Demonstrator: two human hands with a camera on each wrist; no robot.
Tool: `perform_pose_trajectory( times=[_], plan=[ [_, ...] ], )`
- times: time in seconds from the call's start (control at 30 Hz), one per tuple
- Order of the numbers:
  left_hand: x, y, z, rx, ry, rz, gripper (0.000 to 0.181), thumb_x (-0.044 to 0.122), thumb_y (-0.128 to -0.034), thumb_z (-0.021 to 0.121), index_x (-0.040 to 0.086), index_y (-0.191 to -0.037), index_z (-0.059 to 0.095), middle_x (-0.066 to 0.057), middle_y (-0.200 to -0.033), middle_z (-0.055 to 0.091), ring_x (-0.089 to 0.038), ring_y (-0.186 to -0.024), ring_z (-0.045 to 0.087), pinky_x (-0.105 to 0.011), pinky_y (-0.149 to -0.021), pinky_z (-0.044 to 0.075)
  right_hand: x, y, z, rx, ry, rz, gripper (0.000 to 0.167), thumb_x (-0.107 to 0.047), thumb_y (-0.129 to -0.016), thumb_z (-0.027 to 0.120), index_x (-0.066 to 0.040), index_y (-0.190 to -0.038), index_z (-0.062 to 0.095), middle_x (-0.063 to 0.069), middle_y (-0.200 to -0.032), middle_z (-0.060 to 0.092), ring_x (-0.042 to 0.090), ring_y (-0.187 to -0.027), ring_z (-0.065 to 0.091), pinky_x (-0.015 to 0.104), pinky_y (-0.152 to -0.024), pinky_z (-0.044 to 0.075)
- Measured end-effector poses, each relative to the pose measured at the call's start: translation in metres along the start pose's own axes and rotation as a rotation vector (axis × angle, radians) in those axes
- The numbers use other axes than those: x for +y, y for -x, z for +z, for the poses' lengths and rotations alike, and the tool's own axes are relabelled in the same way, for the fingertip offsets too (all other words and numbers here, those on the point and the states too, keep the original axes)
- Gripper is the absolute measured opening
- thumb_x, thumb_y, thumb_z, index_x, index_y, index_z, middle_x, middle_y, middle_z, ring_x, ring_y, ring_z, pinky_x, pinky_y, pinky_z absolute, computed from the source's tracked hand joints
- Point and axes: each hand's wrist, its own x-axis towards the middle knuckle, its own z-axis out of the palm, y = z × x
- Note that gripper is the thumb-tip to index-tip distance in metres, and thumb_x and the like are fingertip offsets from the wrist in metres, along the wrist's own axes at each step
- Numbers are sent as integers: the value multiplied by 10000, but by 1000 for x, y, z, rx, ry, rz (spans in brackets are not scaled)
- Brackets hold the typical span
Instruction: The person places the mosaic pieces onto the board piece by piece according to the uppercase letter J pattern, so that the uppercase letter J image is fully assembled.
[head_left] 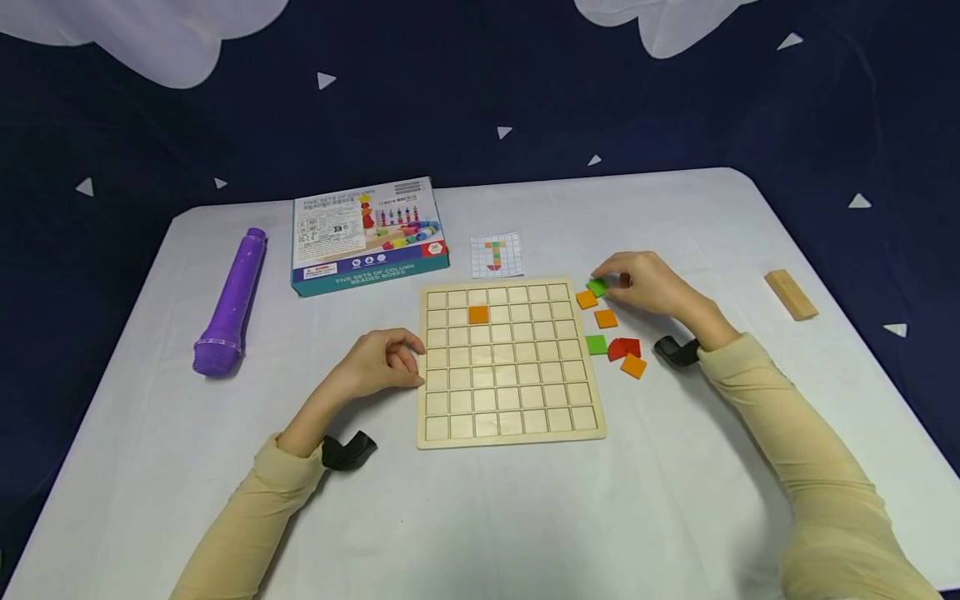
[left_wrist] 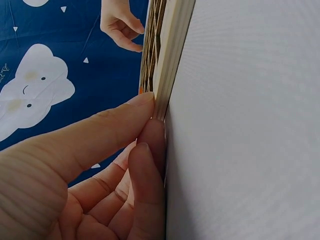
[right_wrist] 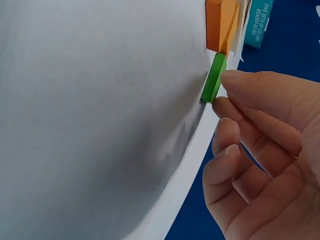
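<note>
The left hand [head_left: 378, 362] holds the left edge of a square wooden grid board [head_left: 510, 443], its thumb and finger at the rim. An orange square tile [head_left: 477, 315] lies in a cell of the board's second row. Beyond the board's upper right corner, the right hand [head_left: 648, 283] pinches a green square tile [head_left: 597, 287] between thumb and finger. In the right wrist view this green tile [right_wrist: 214, 80] is tilted on edge, close to the white tabletop. Several loose tiles lie nearby: orange squares [head_left: 606, 319], another green square [head_left: 596, 345] and red pieces [head_left: 630, 347].
Behind the board lies a small pattern card [head_left: 497, 255] with a coloured figure. A flat toy box [head_left: 367, 237] sits at the back left, with a purple microphone [head_left: 231, 304] beside it. At the far right lies a wooden block [head_left: 791, 295].
</note>
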Motion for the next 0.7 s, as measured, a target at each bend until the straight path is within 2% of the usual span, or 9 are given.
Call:
perform_pose_trajectory(
  times=[0.13,0.37,0.7],
  plan=[
    [-1,0,1,2,1,1,347,47,-719,761,-11,-1022,601,-53,-727,629,-63,-580,558,-206,-591,464,-1,0,-1,-23,14,-9,298,-2,-799,663,-12,-1097,673,161,-1097,667,190,-752,510,307,-696,411],
    [-1,1,1,0,9,10,354,44,-721,762,-31,-1024,596,-84,-729,632,-76,-583,552,-207,-586,459,2,1,0,-43,43,-39,246,-18,-788,687,7,-1033,692,131,-946,660,155,-710,474,254,-639,385],
    [-1,0,1,9,-12,1,344,51,-719,763,-7,-1018,603,-57,-723,627,-81,-583,553,-206,-583,458,-1,-3,-3,-20,90,-49,229,-22,-762,684,30,-984,701,140,-900,666,171,-702,493,257,-624,397]
  ],
)
